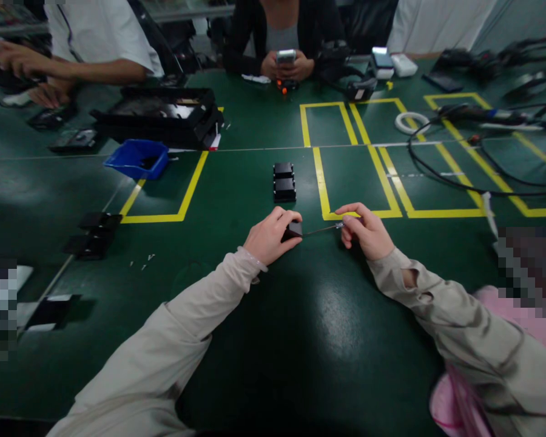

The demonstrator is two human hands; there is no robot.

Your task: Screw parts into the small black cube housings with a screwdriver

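My left hand (pixel 271 235) is closed around a small black block (pixel 295 230) on the green table, fingers on its far side and thumb on the near side. My right hand (pixel 367 233) pinches a thin metal-shafted tool (pixel 321 230), which lies nearly level. Its tip reaches the block's right side; whether it touches cannot be made out. The tool's rear end is hidden by my fingers, so its exact kind is unclear. Just beyond my left hand sits a black part with two raised sections (pixel 284 182).
Left are more black parts (pixel 93 235), small white bits (pixel 149 258), a blue bin (pixel 139 159) and a black tray (pixel 157 118). A white tape ring (pixel 412 123) and black cable (pixel 437 174) lie right. Across the table, a person holds a phone (pixel 286 56); another person sits left.
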